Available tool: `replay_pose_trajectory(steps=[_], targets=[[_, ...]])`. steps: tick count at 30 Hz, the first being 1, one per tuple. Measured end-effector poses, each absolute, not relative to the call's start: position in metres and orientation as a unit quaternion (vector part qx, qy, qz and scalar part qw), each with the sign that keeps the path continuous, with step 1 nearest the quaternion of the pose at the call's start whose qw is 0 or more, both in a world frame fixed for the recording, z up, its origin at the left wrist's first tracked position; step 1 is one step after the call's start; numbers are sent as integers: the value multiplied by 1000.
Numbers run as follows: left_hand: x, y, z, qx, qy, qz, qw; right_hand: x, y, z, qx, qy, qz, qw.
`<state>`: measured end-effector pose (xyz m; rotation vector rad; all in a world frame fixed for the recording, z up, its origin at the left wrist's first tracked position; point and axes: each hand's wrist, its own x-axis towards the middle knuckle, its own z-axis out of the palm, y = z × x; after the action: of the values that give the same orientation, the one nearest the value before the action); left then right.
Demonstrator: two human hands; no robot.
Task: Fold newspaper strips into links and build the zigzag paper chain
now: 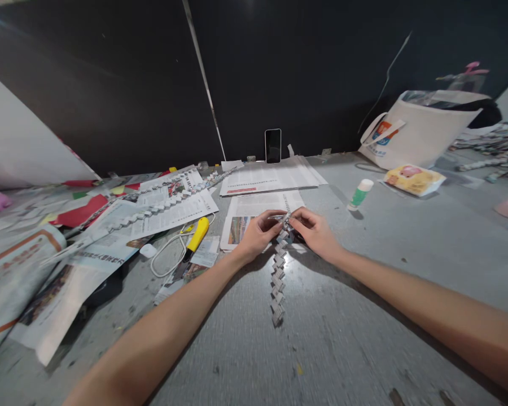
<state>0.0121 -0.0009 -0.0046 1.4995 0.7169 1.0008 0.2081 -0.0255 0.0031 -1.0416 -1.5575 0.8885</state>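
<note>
Left of the phone (pixel 273 145) lies a yellow tool (pixel 198 235); before the phone, our left hand (pixel 260 232) and right hand (pixel 315 232) pinch a paper chain (pixel 278 276) by its far end, apparently steadying folds; right of the phone sits a glue stick (pixel 359 194), seemingly handy.

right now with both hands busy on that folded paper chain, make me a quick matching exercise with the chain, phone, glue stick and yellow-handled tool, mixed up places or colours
1. folded paper chain
2. phone
3. glue stick
4. yellow-handled tool

a. white and green
b. beside a looped white cord
c. far end between the left hand and right hand
d. upright in front of the dark panel

Pairs: 1-c, 2-d, 3-a, 4-b
</note>
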Motion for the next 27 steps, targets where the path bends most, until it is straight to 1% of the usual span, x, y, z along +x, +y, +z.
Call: replay_pose_trajectory(steps=[8,15,18,22,27], targets=[[12,0,-6,672,312,426,519,209,-25,2,-432,-658,347,510],[15,-6,-3,718,343,446,409,210,-23,-1,-441,-677,324,493],[16,-7,-3,729,349,452,378,210,-23,-2,-449,-676,307,497],[15,-9,-2,727,350,456,376,211,-24,-1,-452,-676,281,510],[15,-11,-2,734,352,445,372,212,-25,0,-446,-699,266,492]])
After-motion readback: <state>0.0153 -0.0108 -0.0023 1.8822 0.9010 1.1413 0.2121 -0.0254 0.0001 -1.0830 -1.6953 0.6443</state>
